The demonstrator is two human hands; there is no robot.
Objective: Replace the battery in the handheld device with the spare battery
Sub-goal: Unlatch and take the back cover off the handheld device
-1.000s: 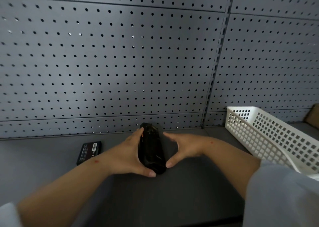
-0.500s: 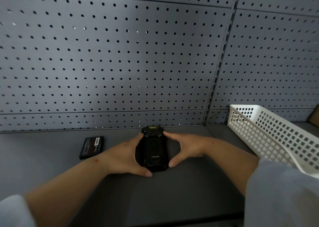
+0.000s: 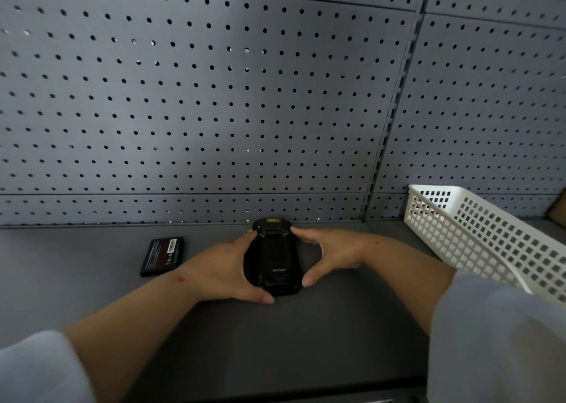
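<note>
Grey pegboard wall (image 3: 214,96) behind grey tabletop (image 3: 275,341), handheld device (image 3: 274,261) back-up at centre, left hand (image 3: 220,268) and right hand (image 3: 333,252) clasp its sides between thumb and forefinger, spare battery (image 3: 162,256) lying left, white basket (image 3: 477,237) right.

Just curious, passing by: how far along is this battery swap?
Barely started. The handheld device lies back-up on the shelf, still closed. Left hand and right hand hold its sides. Left to do: open it, swap in the spare battery lying beside it.
</note>
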